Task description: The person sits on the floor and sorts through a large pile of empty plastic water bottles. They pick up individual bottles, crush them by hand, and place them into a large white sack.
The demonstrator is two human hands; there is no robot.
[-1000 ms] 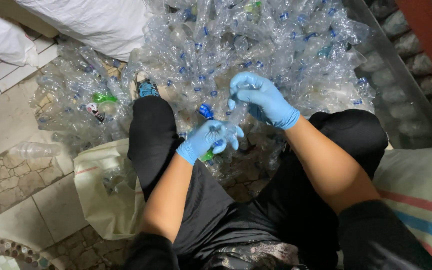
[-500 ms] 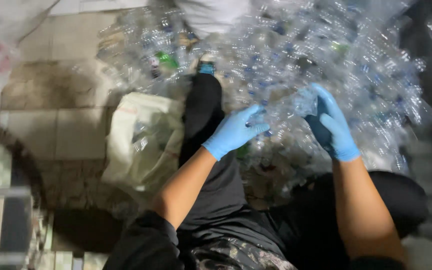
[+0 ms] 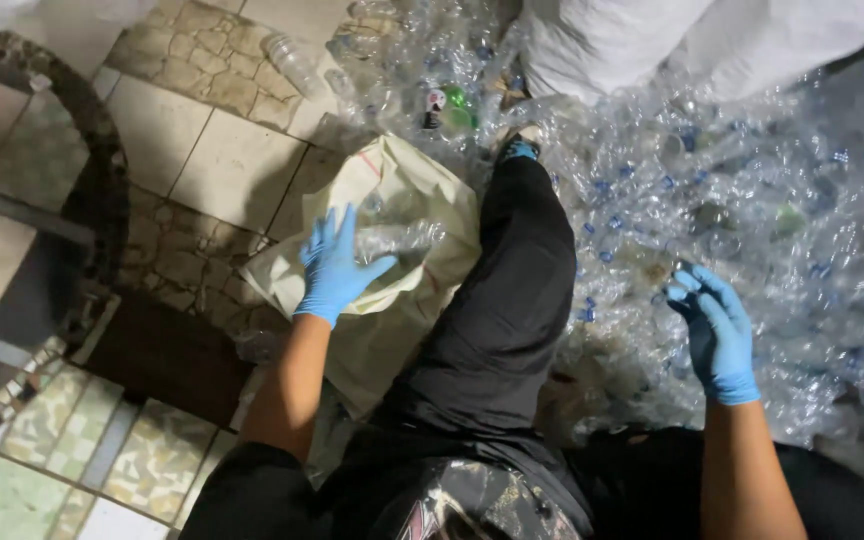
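Left hand, half a second back over the lap, now spread wide and empty above clear bottle in cream sack; right hand curled into bottle heap, hold uncertain.

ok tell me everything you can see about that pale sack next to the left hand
The pale sack is a cream, soft, crumpled bag, plastic or woven by its look, lying slack on the tiled floor beside the person's black-trousered leg. Its mouth gapes upward, and a clear crushed bottle shows inside. The gloved left hand is spread open over its near edge; whether it touches is unclear. Its far end meets the pile of clear bottles.
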